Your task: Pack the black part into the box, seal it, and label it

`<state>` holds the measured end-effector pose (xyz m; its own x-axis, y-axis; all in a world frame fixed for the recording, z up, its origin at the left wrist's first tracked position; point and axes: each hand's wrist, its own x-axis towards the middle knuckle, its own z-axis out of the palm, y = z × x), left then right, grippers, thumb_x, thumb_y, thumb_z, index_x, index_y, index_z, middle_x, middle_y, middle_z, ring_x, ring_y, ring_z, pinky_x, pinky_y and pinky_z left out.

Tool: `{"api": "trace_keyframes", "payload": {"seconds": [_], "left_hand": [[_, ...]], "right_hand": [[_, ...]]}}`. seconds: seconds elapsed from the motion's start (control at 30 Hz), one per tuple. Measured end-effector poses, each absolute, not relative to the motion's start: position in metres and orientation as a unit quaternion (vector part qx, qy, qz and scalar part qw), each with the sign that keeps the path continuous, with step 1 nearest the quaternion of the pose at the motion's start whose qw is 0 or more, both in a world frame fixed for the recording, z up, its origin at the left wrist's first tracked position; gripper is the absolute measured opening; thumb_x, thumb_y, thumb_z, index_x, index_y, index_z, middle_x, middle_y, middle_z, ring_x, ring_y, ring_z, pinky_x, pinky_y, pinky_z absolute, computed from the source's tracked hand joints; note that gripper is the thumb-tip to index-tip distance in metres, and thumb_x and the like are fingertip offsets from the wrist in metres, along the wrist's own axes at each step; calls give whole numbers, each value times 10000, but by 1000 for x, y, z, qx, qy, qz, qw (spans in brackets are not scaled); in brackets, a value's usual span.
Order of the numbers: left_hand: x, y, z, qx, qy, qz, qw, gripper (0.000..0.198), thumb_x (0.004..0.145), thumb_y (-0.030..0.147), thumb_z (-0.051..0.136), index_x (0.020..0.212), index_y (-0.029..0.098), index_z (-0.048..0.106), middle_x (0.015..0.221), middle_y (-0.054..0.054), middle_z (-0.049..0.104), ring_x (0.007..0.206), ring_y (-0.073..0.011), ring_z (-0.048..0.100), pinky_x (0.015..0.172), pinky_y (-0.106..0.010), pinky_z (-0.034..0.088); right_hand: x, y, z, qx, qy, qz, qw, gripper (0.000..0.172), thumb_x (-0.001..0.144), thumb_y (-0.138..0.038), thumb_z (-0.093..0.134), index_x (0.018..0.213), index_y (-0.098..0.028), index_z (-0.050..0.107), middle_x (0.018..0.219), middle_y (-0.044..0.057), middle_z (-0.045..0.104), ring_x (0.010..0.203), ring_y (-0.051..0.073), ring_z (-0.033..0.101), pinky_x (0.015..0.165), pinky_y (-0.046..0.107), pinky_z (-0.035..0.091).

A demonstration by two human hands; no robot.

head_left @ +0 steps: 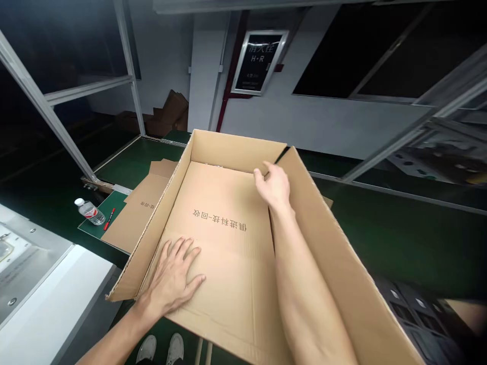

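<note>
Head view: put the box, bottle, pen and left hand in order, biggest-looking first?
1. Box
2. Left hand
3. Bottle
4. Pen
That's how they look; the hand is nearer the camera than the bottle.

We see soft, fairly bright light on the box (216, 190), the left hand (173, 276) and the right hand (274, 185), apparently from above, with mild shading along the box's inner edges. The far left sinks into near-black, and the far wall (262, 124) looks dim grey. We notice glare on the sign (256, 66). Wide-angle stretching slants the posts (64, 135); black items (413, 312) at near right blur.
</note>
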<state>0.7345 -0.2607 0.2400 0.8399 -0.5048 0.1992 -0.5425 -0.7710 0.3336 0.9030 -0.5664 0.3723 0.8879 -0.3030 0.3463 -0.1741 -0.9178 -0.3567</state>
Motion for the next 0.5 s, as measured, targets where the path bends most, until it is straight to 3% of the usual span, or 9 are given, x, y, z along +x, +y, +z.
{"api": "trace_keyframes", "payload": {"seconds": [0.17, 0.27, 0.33, 0.4, 0.5], "left_hand": [[738, -265, 240, 944, -273, 20, 186, 575, 1027, 504, 574, 1562, 319, 476, 1705, -45, 439, 1594, -327, 362, 1300, -713, 308], [740, -263, 239, 945, -273, 3, 182, 599, 1018, 509, 588, 1573, 326, 456, 1730, -40, 395, 1611, -338, 334, 1293, -740, 301], [740, -263, 240, 945, -270, -3, 182, 605, 1005, 503, 610, 1565, 330, 464, 1734, -37, 388, 1612, -343, 333, 1292, -746, 298], [740, -263, 241, 946, -266, -2, 185, 596, 995, 494, 627, 1551, 334, 483, 1731, -35, 394, 1609, -345, 340, 1297, -744, 286], [739, -264, 243, 946, -261, 9, 192, 571, 994, 483, 631, 1531, 334, 508, 1722, -36, 410, 1604, -339, 350, 1313, -726, 265]], "right_hand": [[990, -605, 394, -956, 55, -248, 145, 774, 997, -502, 470, 1658, -123, 334, 1741, 217, 290, 1607, 417, 240, 1259, 691, 254], [1003, -609, 399, -957, 59, -267, 93, 612, 1039, -455, 394, 1538, -128, 528, 1558, 235, 548, 1490, 404, 423, 1221, 661, 302], [997, -603, 400, -953, 95, -281, 60, 535, 1051, -385, 324, 1270, -92, 714, 1261, 249, 709, 1276, 387, 588, 1170, 628, 353], [987, -594, 400, -949, 139, -278, 46, 512, 1029, -348, 324, 1052, -81, 760, 1051, 241, 732, 1083, 370, 655, 1095, 597, 414], [970, -582, 388, -964, 197, -164, 71, 388, 945, -375, 469, 998, -124, 760, 1037, 225, 725, 996, 374, 669, 919, 529, 511]]}}
